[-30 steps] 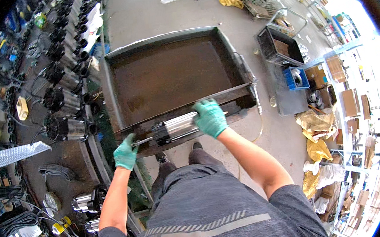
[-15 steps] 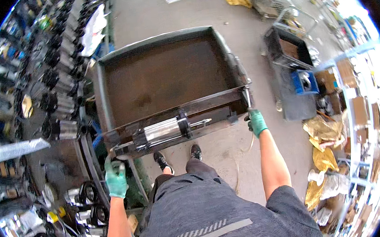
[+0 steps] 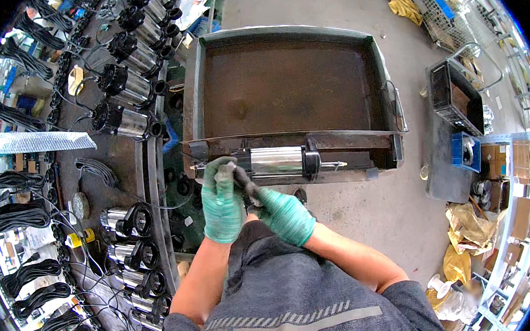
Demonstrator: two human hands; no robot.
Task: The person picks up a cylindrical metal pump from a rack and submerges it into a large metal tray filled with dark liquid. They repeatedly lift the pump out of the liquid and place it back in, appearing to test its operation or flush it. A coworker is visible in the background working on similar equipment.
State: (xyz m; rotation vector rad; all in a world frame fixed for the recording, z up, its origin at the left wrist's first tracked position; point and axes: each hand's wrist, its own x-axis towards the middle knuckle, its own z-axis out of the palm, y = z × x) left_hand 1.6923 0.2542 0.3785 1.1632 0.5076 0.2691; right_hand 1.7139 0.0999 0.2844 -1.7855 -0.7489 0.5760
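Observation:
My left hand [image 3: 222, 201], in a green glove with dark fingers, is raised in front of my body with its fingers curled in. My right hand [image 3: 279, 212], gloved the same way, meets it, its dark fingertips closed against the left fingers. A small pale spot shows between them, too small to name. Just beyond the hands, a motor-like unit [image 3: 277, 161] with a silver cylinder and black ends lies sideways in the front trough of a big metal tray [image 3: 293, 131]. A thin shaft sticks out at its right end. The hands partly hide its left end.
On the left a bench [image 3: 157, 208] carries rows of silver-and-black pumps [image 3: 123, 120] and coiled black cables [image 3: 17, 211]. To the right stand a black crate [image 3: 456, 99], a blue bin [image 3: 466, 149] and a shelf rack [image 3: 514, 237]. Crumpled yellow sacking [image 3: 458, 265] lies by the rack.
Both hands have left the tray's front corners and come together before my body, fingers closing. The view has shifted left, so the tray sits farther right in it.

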